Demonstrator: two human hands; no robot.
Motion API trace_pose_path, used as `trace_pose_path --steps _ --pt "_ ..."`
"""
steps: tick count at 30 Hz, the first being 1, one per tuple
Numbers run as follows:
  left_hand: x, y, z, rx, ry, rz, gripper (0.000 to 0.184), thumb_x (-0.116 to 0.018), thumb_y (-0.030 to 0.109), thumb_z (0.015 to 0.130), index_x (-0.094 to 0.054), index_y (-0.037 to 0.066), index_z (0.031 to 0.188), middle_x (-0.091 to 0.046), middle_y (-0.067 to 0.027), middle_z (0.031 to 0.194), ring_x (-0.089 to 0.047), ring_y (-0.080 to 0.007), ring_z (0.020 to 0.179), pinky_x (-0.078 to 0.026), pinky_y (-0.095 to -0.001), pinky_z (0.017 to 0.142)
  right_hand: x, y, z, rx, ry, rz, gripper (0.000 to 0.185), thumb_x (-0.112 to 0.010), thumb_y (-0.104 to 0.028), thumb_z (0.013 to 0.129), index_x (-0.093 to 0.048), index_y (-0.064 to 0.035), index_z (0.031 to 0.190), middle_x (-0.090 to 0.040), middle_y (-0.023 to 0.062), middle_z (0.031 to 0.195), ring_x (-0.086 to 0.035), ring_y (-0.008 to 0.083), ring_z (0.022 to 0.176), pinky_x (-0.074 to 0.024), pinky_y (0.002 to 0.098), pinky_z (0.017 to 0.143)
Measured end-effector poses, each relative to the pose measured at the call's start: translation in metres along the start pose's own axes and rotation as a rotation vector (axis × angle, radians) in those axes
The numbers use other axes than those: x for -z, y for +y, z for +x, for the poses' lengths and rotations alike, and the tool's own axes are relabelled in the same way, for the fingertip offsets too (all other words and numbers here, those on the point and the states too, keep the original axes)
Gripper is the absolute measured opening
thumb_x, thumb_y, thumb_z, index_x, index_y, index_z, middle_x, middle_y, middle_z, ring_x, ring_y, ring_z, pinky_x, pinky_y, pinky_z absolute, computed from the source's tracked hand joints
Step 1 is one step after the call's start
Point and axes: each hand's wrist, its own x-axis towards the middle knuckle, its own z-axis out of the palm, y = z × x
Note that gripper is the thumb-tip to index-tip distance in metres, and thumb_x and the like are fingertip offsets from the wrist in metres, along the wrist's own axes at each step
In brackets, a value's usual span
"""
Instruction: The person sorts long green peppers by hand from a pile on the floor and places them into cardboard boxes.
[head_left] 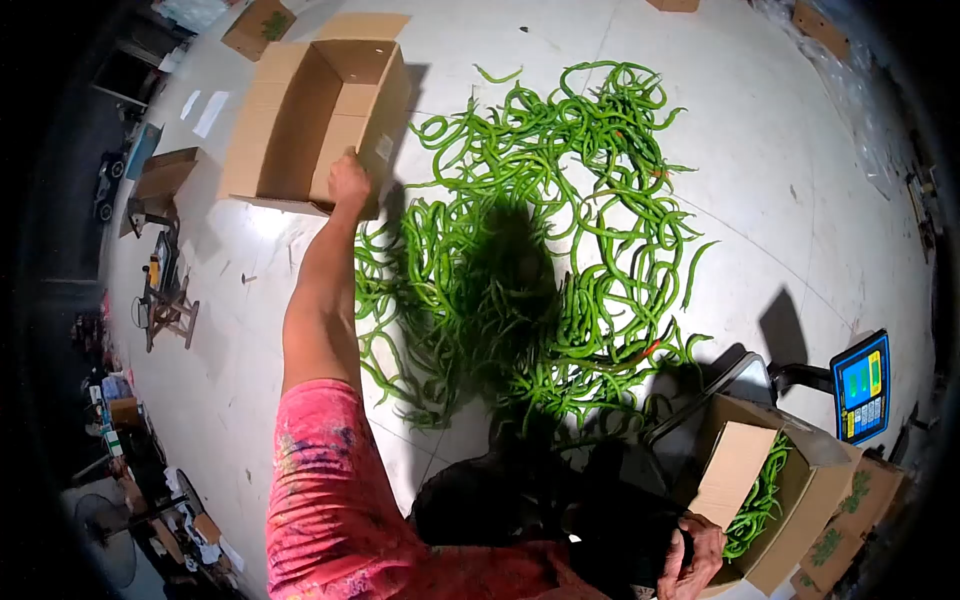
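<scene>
My left hand [349, 182] is stretched far forward, its fingers closed on the near right edge of an open cardboard box [258, 130]. The inside of that box shows bare cardboard. To its right, long green chili peppers [520, 160] lie spread in a tangled heap on the floor, a few of them red. My right hand [697, 553] is low at the front, fingers curled, beside a second cardboard box [805, 520] that has green peppers [765, 500] in it. Whatever its fingers hold, if anything, is hidden.
A scale's lit display [861, 388] stands at the right, by the filled box. More cardboard boxes [870, 495] are beyond it. A small wooden stool [175, 318] is at the left, and a fan [105, 540] at the lower left. Plastic sheeting [850, 110] lies at the upper right.
</scene>
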Motion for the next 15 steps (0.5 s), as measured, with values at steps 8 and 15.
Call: trace_pose_path --steps 8,15 --pt "-0.043 0.028 0.04 -0.073 -0.039 0.024 0.027 -0.062 0.013 0.085 -0.056 0.009 0.111 -0.067 -0.0189 0.105 -0.065 -0.0395 0.101 -0.054 -0.0478 0.084 -0.01 -0.005 0.021 -0.137 -0.091 -0.055 0.017 -0.059 -0.017 0.09 -0.067 -0.0028 0.096 -0.064 0.0159 0.09 -0.059 0.0314 0.086 -0.0452 0.04 0.082" --pt "-0.082 0.033 0.066 -0.108 -0.021 0.177 0.026 -0.062 0.017 0.085 -0.056 0.006 0.108 -0.068 -0.0176 0.105 -0.067 -0.0346 0.1 -0.055 -0.0454 0.084 -0.02 -0.007 0.042 -0.186 -0.157 -0.088 0.02 -0.058 -0.017 0.091 -0.067 -0.0023 0.101 -0.066 0.0171 0.096 -0.06 0.0317 0.091 -0.0455 0.0415 0.086"
